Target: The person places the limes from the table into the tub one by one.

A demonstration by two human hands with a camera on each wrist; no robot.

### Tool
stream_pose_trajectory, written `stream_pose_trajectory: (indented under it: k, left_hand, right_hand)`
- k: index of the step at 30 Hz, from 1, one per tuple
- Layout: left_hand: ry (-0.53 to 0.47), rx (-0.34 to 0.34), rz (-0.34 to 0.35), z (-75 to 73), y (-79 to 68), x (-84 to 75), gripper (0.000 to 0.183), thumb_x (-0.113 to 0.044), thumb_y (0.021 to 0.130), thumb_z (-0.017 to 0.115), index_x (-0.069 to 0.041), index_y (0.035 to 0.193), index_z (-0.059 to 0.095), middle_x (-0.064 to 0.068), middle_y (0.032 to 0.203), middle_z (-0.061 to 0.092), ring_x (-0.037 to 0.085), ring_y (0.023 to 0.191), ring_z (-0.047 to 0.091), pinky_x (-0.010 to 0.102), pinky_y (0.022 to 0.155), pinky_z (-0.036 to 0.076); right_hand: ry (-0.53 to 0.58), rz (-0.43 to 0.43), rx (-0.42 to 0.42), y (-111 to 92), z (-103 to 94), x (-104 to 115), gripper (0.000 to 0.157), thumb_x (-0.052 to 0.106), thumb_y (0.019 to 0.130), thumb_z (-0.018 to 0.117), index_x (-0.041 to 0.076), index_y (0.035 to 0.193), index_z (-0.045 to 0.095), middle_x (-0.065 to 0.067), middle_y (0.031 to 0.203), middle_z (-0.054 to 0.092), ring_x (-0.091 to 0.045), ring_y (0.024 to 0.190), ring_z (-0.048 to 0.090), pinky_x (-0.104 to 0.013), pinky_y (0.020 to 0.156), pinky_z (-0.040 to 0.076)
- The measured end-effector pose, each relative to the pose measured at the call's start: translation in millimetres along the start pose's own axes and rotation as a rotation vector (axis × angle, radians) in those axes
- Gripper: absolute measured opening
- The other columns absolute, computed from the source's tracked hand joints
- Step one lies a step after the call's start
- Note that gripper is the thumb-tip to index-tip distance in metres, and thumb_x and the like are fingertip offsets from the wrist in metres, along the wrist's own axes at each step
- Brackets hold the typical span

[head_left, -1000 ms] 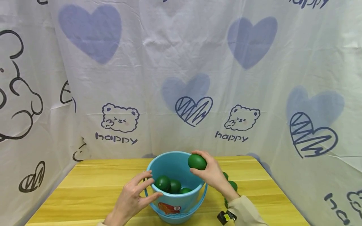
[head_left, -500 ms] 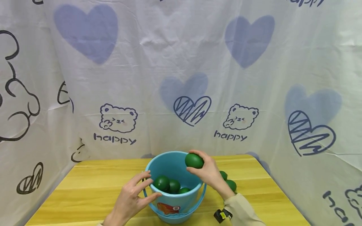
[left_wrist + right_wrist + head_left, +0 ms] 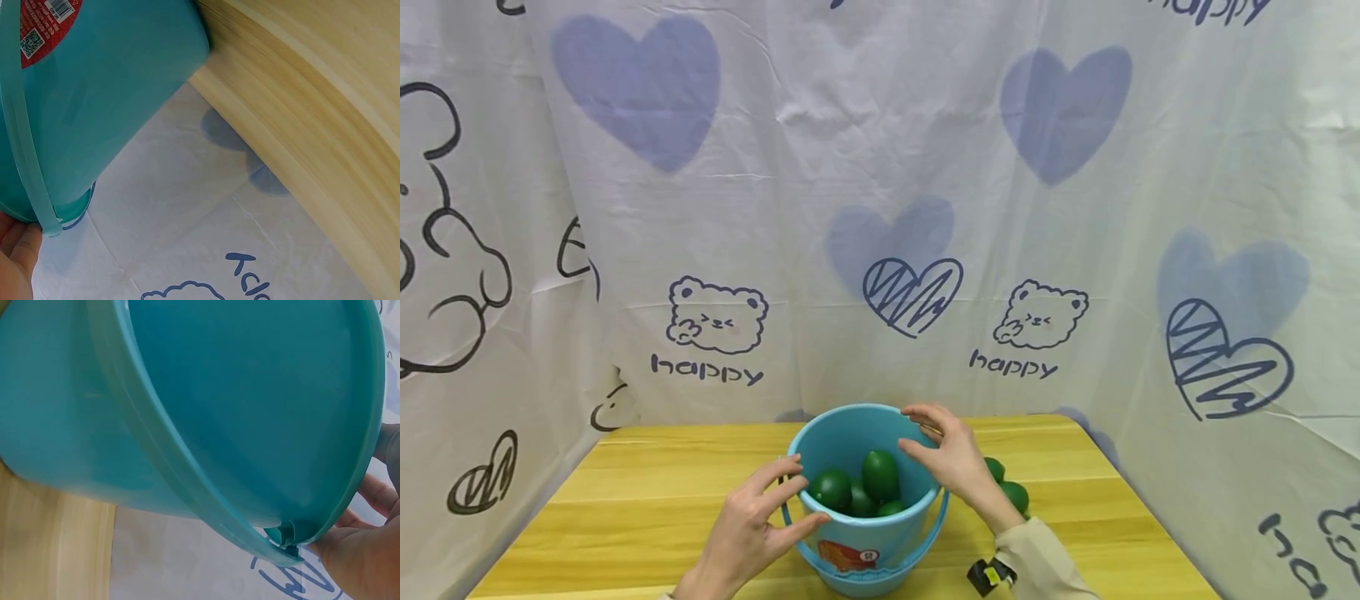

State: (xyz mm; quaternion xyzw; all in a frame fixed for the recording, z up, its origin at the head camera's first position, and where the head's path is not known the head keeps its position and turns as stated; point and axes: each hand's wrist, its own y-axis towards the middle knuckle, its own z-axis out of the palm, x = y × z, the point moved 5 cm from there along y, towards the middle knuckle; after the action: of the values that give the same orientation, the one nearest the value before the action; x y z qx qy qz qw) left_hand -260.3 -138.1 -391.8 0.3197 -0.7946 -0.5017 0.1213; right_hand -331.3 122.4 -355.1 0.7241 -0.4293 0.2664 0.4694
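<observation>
A light blue bucket with a red label stands upright on the table, its handle hanging down in front. Several dark green, smooth oval fruits lie inside; one fruit stands higher, leaning on the far right of the pile. My left hand holds the bucket's left rim, thumb at the front and fingers over the edge; the left wrist view shows its fingers at the rim by the handle. Over the right rim, my right hand has its fingers apart with nothing between them. In the right wrist view this hand is beside the rim.
More green fruits lie on the wooden table to the right of the bucket, partly behind my right forearm. A small black device is by the right sleeve. A printed white curtain surrounds the table's back and sides.
My right hand moved slightly left with a green fruit and then let it go. That fruit now rests in the bucket among the others. My left hand stays at the rim.
</observation>
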Motion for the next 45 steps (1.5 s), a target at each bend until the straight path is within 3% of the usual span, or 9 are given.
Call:
stream_pose_trajectory:
  k: [4,10,18,25,33,45]
  left_hand:
    - [0.017,-0.005,0.007,-0.2,-1.6,-0.2,0.04,-0.045,0.073,0.084,-0.016,0.098,0.074,0.008,0.111,0.068,0.025,0.102,0.069,0.032,0.085,0.06]
    - [0.013,-0.006,0.001,-0.3,-2.3,0.2,0.04,-0.045,0.073,0.084,-0.016,0.098,0.074,0.007,0.111,0.068,0.025,0.102,0.069,0.035,0.082,0.061]
    - [0.012,-0.009,0.004,-0.9,-0.6,0.1,0.039,-0.045,0.073,0.084,-0.017,0.098,0.074,0.003,0.113,0.068,0.024,0.103,0.069,0.026,0.089,0.058]
    - [0.022,0.001,0.005,-0.6,2.2,0.4,0.04,-0.045,0.073,0.084,-0.017,0.099,0.074,0.003,0.114,0.068,0.024,0.103,0.069,0.032,0.087,0.059]
    - [0.029,-0.004,0.015,-1.2,1.3,-0.3,0.04,-0.046,0.074,0.083,-0.017,0.099,0.074,0.002,0.113,0.067,0.025,0.103,0.069,0.032,0.086,0.06]
    - [0.012,-0.001,0.017,-1.1,0.8,0.2,0.04,-0.046,0.074,0.083,-0.016,0.099,0.074,0.003,0.113,0.067,0.025,0.102,0.069,0.034,0.084,0.06]
  right_hand:
    - [0.028,-0.005,-0.003,-3,-2.1,-2,0.035,0.014,0.088,0.074,0.013,0.122,0.066,-0.005,0.126,0.062,-0.029,0.125,0.057,-0.044,0.107,0.048]
    - [0.043,0.043,-0.016,-7,-9.4,-10,0.035,0.016,0.09,0.073,0.013,0.124,0.065,-0.004,0.129,0.061,-0.027,0.128,0.056,-0.04,0.107,0.048]
    - [0.06,0.073,-0.037,-14,-23.0,-21,0.034,0.017,0.092,0.07,0.012,0.125,0.064,-0.008,0.129,0.063,-0.028,0.127,0.057,-0.042,0.108,0.047]
    - [0.022,0.115,-0.059,-20,-36.3,-35,0.034,0.021,0.093,0.069,0.012,0.125,0.065,-0.008,0.126,0.066,-0.027,0.12,0.062,-0.043,0.102,0.052]
    - [0.003,0.156,-0.079,-26,-49.1,-52,0.03,0.015,0.092,0.069,0.008,0.121,0.067,-0.011,0.124,0.067,-0.027,0.118,0.063,-0.035,0.099,0.054]
    - [-0.065,0.257,-0.068,-46,-68.5,-73,0.028,0.019,0.091,0.07,0.011,0.118,0.069,-0.007,0.119,0.069,-0.023,0.114,0.064,-0.038,0.1,0.054]
